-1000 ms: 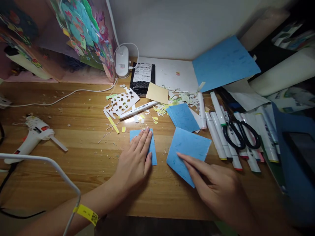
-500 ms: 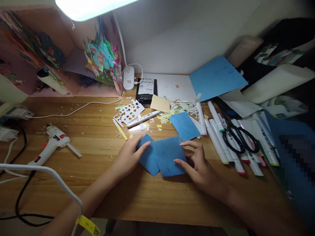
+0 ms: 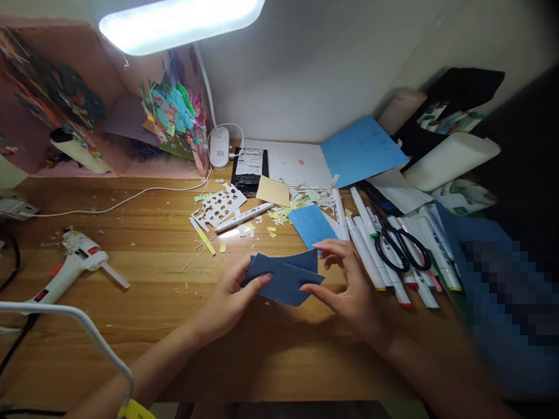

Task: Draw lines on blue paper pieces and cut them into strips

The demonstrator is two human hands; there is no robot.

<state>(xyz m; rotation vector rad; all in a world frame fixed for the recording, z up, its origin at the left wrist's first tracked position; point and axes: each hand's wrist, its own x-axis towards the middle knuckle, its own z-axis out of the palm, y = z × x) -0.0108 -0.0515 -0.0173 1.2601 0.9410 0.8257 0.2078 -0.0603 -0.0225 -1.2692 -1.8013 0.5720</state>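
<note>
Above the counter (image 3: 271,364), the left hand (image 3: 233,295) pinches two blue cards (image 3: 286,279); the right hand (image 3: 348,280) has fingers spread at their edge. They look light and bendy, probably best held by the edges.

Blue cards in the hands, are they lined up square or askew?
Askew: the front card slants across the back card, whose upper right corner shows above it.
</note>
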